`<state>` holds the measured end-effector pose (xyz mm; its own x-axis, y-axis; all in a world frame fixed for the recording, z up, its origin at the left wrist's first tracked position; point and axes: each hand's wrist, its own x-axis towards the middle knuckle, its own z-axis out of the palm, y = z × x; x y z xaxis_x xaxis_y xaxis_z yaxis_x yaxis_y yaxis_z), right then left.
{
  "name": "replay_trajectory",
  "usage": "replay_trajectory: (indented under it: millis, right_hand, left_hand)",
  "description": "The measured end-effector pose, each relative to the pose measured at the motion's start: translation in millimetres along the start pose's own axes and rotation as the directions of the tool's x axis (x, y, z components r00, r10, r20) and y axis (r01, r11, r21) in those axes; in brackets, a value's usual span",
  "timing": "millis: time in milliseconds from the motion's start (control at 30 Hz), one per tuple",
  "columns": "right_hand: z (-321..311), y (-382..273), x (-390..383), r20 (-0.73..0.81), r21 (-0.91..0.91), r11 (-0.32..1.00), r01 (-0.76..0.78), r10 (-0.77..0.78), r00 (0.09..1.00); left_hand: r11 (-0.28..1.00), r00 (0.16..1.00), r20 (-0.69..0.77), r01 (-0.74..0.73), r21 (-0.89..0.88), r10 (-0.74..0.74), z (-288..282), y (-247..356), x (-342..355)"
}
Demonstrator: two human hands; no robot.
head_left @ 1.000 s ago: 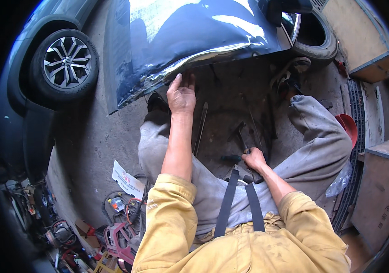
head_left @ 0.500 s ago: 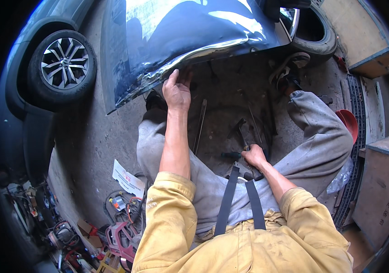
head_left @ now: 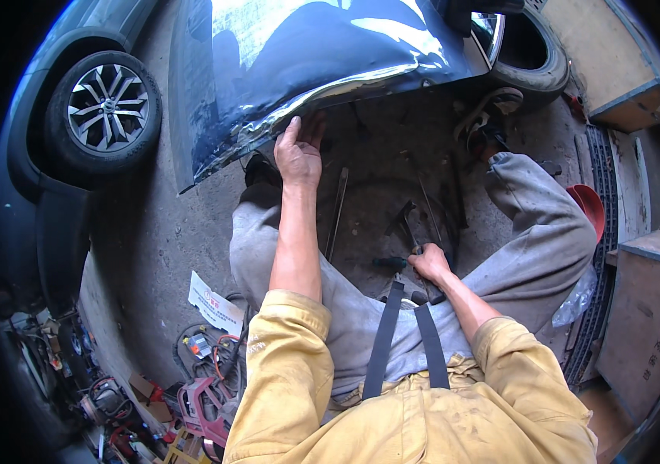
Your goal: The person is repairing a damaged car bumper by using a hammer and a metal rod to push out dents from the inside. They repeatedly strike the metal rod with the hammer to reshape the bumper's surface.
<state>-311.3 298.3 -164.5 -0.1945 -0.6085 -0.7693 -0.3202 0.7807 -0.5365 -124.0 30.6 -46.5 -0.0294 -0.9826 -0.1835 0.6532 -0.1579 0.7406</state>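
The right hand [head_left: 431,264] still grips a hammer [head_left: 403,220]; the left hand [head_left: 297,161] stays unclenched at a glossy metal panel [head_left: 307,66] with crumpled edge.

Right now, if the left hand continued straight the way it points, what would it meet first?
Likely the crumpled edge of the blue car panel; the left hand may be touching or beneath it.

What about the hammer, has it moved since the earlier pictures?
No; against the long metal bar to its left, the hammer shows no clear shift in any direction.
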Motion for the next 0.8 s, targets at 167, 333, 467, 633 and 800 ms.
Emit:
replay_trajectory:
  millis: [167, 333, 467, 633, 800]
  right_hand:
    - [6.5, 10.6, 26.0, 0.000, 0.058, 0.998, 0.022, -0.022, 1.000]
    - [16.3, 33.7, 92.7, -0.046, -0.002, 0.991, 0.135, -0.134, 0.990]
    - [26.4, 21.0, 110.7, 0.063, -0.119, 0.992, 0.034, -0.027, 0.998]
    - [28.9, 10.4, 87.8, 0.031, -0.505, 0.860, 0.073, -0.067, 0.997]
    - [62.6, -41.5, 71.9, 0.052, -0.529, 0.758, 0.382, -0.420, 0.906]
  left_hand:
    - [1.000, 1.000, 0.029, 0.006, 0.027, -0.006, -1.7, 1.8, 4.9]
    - [0.999, 0.997, 0.055, 0.049, 0.006, -0.050, 9.6, -3.7, 5.7]
    - [0.994, 0.994, -0.033, 0.104, -0.040, -0.106, 2.9, 13.9, -7.8]
    - [0.990, 0.986, -0.095, 0.135, -0.038, -0.138, -17.1, 40.1, -6.9]
    - [0.899, 0.952, -0.064, 0.259, -0.352, -0.300, -28.2, 67.0, -1.4]
